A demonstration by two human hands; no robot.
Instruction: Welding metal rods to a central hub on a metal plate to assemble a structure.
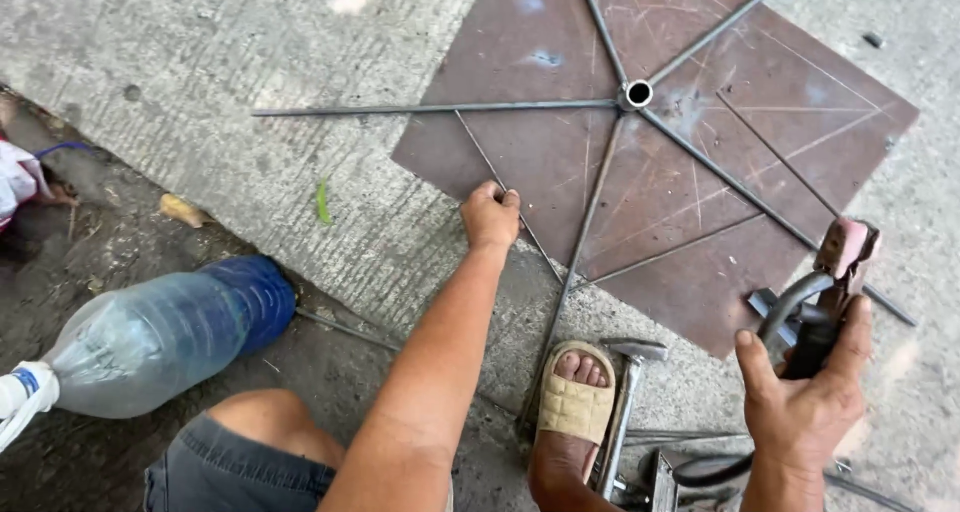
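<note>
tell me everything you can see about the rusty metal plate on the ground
The metal plate is a flat, roughly square sheet, rust-brown and scratched with straight scribed lines. It lies on the concrete floor, turned cornerwise. Thin steel rods radiating from a small ring hub rest on it. The left hand presses near its lower-left edge.

Outdoor welding yard: steel plate (pixel 700 202), hammer (pixel 625 392)

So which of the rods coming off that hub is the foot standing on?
The rod running from the ring hub straight down toward the sandalled foot; its lower end passes under the sandal, while the other spokes fan away left, right and upward.
</note>
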